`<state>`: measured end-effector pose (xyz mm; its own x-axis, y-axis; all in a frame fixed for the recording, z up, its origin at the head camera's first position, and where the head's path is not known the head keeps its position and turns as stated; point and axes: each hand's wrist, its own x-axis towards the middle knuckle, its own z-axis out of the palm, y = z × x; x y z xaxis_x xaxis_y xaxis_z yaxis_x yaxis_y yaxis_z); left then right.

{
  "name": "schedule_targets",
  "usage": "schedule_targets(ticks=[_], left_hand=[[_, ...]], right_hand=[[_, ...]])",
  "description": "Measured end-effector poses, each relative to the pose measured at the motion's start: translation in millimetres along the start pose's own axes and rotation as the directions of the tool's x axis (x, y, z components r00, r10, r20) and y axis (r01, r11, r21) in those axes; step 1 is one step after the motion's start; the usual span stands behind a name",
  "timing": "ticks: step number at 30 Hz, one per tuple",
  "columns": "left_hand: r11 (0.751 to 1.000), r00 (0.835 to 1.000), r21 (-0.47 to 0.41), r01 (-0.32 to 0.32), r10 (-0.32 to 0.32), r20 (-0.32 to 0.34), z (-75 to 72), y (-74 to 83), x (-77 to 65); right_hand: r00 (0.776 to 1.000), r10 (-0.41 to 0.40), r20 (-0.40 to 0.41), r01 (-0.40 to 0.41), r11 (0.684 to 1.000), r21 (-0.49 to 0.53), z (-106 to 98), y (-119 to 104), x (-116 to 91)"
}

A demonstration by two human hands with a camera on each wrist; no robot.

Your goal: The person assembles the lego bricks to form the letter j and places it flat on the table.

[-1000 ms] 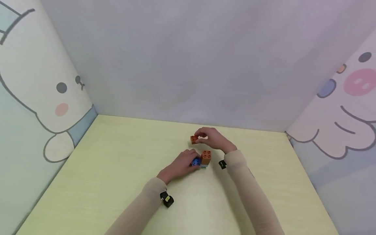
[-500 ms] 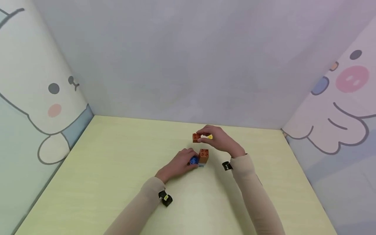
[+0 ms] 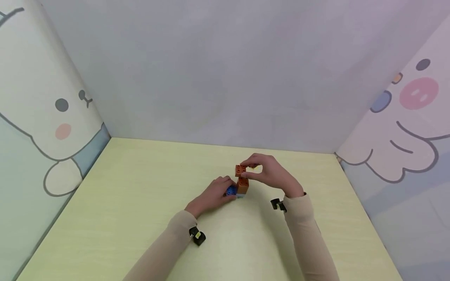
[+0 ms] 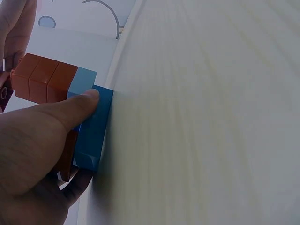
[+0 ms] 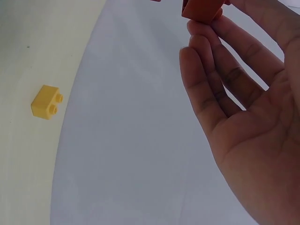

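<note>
My left hand [image 3: 213,195] grips the base of a small toy-brick build, thumb along its near side. The base is a blue brick [image 4: 96,126]. On one end rises a column of a light blue brick [image 4: 84,80] and several orange-brown bricks [image 4: 44,77]. Lower down, another brown brick [image 4: 67,161] shows between thumb and fingers. My right hand [image 3: 272,171] pinches a loose orange brick [image 3: 240,170] by its right side, studs up. That brick hangs close over the column's top, overlapping its far edge in the head view.
A yellow brick [image 5: 44,101] lies on the pale yellow table [image 3: 147,171], beyond my right hand and near the back wall [image 3: 211,97]. Side walls with cartoon animals [image 3: 418,93] close in the table left and right.
The right hand has lifted the orange brick off the far part of the table and brought it nearer, over the column. The yellow brick came into sight behind it. The left hand keeps its grip.
</note>
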<state>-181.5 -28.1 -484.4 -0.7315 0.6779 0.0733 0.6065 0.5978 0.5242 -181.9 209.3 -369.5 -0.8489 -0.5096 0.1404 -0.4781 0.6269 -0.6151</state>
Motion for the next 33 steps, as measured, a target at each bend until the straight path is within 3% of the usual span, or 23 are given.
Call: schedule_targets(ticks=[13, 33], left_hand=[[1.0, 1.0, -0.026, 0.008, -0.009, -0.006, 1.4, -2.0, -2.0], [1.0, 1.0, -0.024, 0.02, -0.02, 0.005, -2.9, 1.9, -0.2]], right_hand=[[1.0, 0.021, 0.004, -0.021, 1.0, -0.018, 4.7, 6.0, -19.5], [0.999, 0.025, 0.021, -0.025, 0.999, -0.027, 5.1, 0.0, -20.8]])
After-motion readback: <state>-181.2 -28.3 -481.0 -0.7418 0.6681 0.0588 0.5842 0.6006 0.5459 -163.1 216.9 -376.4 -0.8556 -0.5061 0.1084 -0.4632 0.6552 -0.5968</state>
